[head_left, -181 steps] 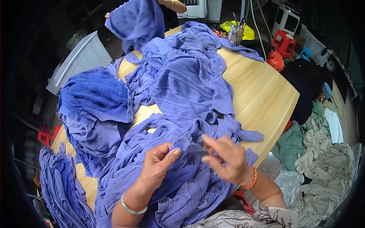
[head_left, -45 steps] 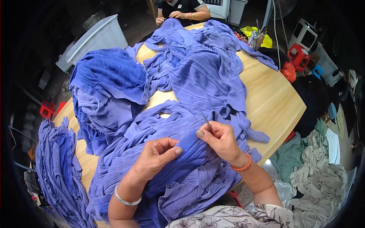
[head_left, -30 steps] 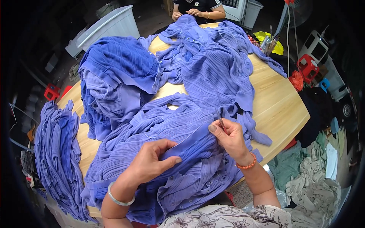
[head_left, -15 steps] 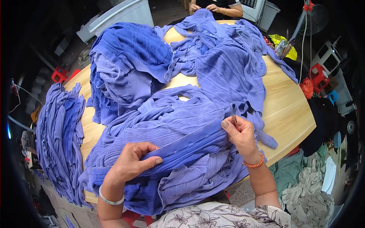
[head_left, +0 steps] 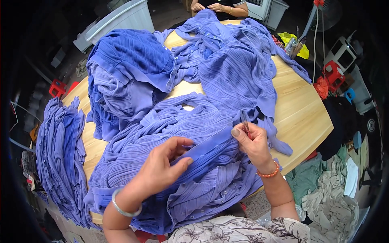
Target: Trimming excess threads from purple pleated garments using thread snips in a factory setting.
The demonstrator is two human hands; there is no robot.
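Observation:
A purple ribbed cardigan [head_left: 178,121] with a smooth button band [head_left: 208,146] lies in front of me. My right hand [head_left: 253,146] pinches the band's right end between thumb and fingers. In that same hand a small pointed metal tool [head_left: 244,120] sticks up, with a reddish handle; I cannot tell if it is snips or tweezers. My left hand [head_left: 164,166] is at the band's left part, its thumb and fingers spread apart around the edge. Darker purple folds and a lower edge with round buttons [head_left: 223,194] hang toward my lap.
More purple cardigans are heaped on the wooden table [head_left: 304,105], at the back left [head_left: 129,60] and back right [head_left: 239,73]. A stack of them [head_left: 60,162] drapes over the left edge. Across the table sits another person [head_left: 219,8]. Grey-green cloth [head_left: 328,202] lies low at right.
My left hand has slid right and up along the band, and its fingers have spread. My right hand keeps its pinch, with the tool more upright. The whole view has shifted slightly.

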